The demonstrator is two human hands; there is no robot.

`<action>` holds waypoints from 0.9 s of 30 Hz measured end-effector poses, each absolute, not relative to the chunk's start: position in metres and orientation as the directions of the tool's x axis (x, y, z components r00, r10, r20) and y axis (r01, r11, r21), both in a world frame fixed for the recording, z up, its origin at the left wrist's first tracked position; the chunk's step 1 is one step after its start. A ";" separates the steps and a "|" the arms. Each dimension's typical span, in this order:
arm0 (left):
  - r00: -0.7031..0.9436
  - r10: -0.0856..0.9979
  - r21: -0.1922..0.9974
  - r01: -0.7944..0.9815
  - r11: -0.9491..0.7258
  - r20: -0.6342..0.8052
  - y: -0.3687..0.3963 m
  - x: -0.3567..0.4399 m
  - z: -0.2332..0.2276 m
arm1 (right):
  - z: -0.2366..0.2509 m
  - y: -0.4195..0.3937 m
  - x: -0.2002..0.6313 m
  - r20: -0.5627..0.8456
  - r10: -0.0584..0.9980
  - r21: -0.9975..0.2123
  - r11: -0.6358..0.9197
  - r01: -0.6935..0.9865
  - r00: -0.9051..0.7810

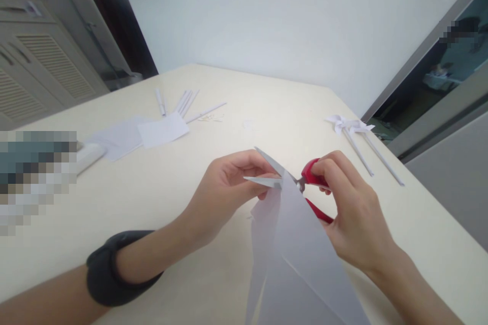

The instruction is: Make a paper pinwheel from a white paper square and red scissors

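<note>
A folded white paper sheet is held up over the near edge of the desk. The left hand pinches its top, and the right hand squeezes red scissors cutting into it. Two paper pinwheels lie by the right edge.

Red-handled scissors, white paper

Bright, even indoor light w/ soft shadows on table; wide-angle bend at edges, some pixelated patches.
</note>
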State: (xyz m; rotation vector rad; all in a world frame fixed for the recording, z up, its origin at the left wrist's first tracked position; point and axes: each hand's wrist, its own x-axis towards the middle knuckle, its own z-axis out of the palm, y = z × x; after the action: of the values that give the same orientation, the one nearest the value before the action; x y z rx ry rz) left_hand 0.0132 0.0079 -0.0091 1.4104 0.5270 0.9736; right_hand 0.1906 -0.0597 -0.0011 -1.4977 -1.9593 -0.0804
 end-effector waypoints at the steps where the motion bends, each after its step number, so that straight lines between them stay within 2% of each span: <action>1: 0.531 0.816 0.964 -0.243 -0.111 0.228 0.008 0.013 -0.009 | -0.002 -0.059 0.191 0.538 0.833 -0.321 0.340 0.884 -0.125; 27: 0.540 0.805 0.953 -0.288 -0.097 0.245 0.006 0.013 -0.006 | -0.003 -0.059 0.191 0.620 0.771 -0.209 0.342 0.916 -0.145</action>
State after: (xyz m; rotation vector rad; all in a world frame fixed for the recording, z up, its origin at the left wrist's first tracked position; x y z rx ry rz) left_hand 0.0131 0.0058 -0.0061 1.3782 0.4892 0.9802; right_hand 0.1911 -0.0593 -0.0027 -1.4719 -1.9569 -0.2866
